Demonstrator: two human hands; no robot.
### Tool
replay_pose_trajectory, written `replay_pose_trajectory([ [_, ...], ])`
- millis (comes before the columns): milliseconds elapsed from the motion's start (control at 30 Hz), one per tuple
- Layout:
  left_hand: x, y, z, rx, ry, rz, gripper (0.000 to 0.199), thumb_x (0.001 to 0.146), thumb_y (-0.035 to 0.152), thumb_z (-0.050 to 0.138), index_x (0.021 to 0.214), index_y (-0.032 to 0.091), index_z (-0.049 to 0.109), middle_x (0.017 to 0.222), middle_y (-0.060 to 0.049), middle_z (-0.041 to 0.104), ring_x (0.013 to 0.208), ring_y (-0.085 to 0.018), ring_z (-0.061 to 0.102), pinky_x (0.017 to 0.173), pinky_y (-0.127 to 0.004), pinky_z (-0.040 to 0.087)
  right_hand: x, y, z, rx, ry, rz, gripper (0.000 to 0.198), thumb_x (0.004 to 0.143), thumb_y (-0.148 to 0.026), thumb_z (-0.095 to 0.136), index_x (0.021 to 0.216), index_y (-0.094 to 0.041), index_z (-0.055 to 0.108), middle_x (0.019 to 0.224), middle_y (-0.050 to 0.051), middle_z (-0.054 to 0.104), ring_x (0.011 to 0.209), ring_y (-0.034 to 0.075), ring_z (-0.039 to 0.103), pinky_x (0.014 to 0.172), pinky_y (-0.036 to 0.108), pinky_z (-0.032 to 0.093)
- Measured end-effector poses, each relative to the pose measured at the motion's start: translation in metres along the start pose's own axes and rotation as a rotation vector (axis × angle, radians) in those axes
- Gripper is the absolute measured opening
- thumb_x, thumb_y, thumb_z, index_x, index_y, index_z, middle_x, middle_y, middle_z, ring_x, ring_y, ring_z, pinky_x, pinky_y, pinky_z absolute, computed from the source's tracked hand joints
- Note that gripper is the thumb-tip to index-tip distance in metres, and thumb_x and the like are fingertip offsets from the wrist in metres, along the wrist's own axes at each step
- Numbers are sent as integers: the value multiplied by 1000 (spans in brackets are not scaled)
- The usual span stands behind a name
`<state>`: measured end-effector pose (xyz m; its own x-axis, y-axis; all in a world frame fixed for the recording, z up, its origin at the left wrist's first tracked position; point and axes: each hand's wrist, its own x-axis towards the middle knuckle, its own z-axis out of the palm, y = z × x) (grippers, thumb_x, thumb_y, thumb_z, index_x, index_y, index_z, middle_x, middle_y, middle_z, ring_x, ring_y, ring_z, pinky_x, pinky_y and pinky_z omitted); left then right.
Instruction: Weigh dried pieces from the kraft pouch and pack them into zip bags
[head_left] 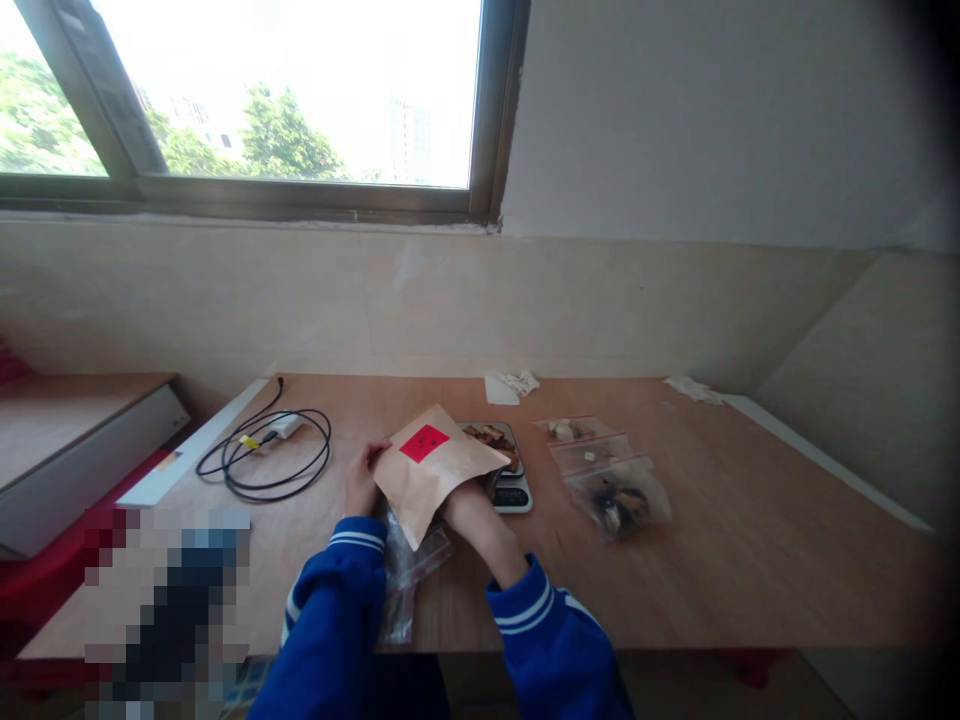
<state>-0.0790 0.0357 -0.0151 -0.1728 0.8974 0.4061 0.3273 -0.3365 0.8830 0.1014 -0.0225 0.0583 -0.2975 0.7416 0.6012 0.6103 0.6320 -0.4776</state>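
A brown kraft paper bag (450, 474) with a red label (424, 443) is tilted over the middle of the table, its mouth toward me. My left hand (363, 480) grips the bag's left edge. My right hand (474, 518) reaches into the mouth; its fingers are hidden inside. Partly behind the bag stands a kitchen scale (516, 496), with brown dried pieces (493, 436) lying on top. Under the paper bag and beside my left sleeve lie clear plastic zip bags (409, 567).
Right of the scale lie several clear zip bags, one with dark dried pieces (619, 506). A coiled black cable (328, 455) and white adapter (286, 426) rest at left. Crumpled tissue (520, 382) is by the wall. A blurred patch (176, 600) covers the table's front left.
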Motion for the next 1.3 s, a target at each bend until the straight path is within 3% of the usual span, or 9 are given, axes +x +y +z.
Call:
replay_pose_trajectory([
  [133, 0, 0, 1, -30, -1, -23, 29, 63, 26, 65, 91, 16, 64, 98, -9, 69, 94, -26, 63, 89, -43, 46, -16, -7, -11, 2, -134, 112, 42, 81, -7, 49, 120, -18, 61, 118, 9, 66, 109, 24, 61, 95, 36, 50],
  [267, 0, 0, 1, -41, -1, -43, 29, 63, 26, 64, 90, 15, 64, 95, -9, 70, 93, -26, 64, 88, -43, 47, -25, -17, -30, 45, -114, 174, 32, 80, -4, 49, 102, -17, 69, 103, 12, 70, 99, 25, 65, 87, 35, 51],
  [433, 0, 1, 2, -37, -6, -44, 27, 64, 25, 63, 90, 16, 65, 92, -7, 70, 90, -25, 64, 86, -42, 48, -25, -24, -61, 218, 101, 144, 22, 88, -17, 50, 99, -22, 68, 97, 5, 70, 94, 20, 64, 84, 34, 51],
  [567, -1, 3, 1, -15, -11, -41, 31, 64, 27, 65, 93, 16, 64, 93, -7, 70, 90, -25, 63, 85, -40, 48, -31, -20, -76, 433, 265, 259, 23, 89, -29, 51, 104, -20, 66, 103, 7, 69, 93, 19, 64, 83, 33, 52],
  [700, -1, 2, 1, 61, -2, -61, 34, 64, 27, 64, 96, 18, 64, 91, -4, 70, 90, -25, 63, 83, -38, 48, -39, 11, -75, 544, 422, 422, 31, 87, -34, 47, 108, -18, 63, 105, 8, 68, 88, 19, 65, 74, 30, 54],
  [800, 2, -2, 2, 68, 29, -81, 36, 65, 26, 63, 100, 17, 64, 94, -6, 70, 93, -27, 63, 84, -38, 48, -38, 50, -72, 528, 484, 562, 37, 88, -31, 35, 101, -15, 65, 85, 6, 69, 66, 15, 62, 59, 27, 51],
  [967, 3, -8, 2, 130, 75, -140, 36, 71, 37, 63, 98, 14, 65, 93, -11, 69, 93, -31, 63, 83, -43, 48, -10, 103, -74, 168, 181, 534, 39, 86, -17, 30, 91, -16, 69, 98, 7, 71, 95, 18, 63, 85, 28, 47],
  [1100, 2, -10, 1, 115, 79, -168, 37, 71, 39, 66, 98, 15, 64, 92, -11, 69, 91, -31, 64, 82, -42, 48, 13, 118, -70, -102, -159, 593, 38, 89, -15, 34, 96, -19, 71, 104, 5, 72, 98, 17, 64, 84, 24, 45],
  [1300, 1, -8, 2, 100, 84, -126, 40, 71, 34, 66, 106, 16, 62, 98, -11, 69, 100, -31, 62, 87, -42, 47, 7, 138, -70, -277, -130, 720, 31, 90, -19, 41, 90, -14, 72, 101, 17, 70, 99, 24, 64, 83, 30, 43],
])
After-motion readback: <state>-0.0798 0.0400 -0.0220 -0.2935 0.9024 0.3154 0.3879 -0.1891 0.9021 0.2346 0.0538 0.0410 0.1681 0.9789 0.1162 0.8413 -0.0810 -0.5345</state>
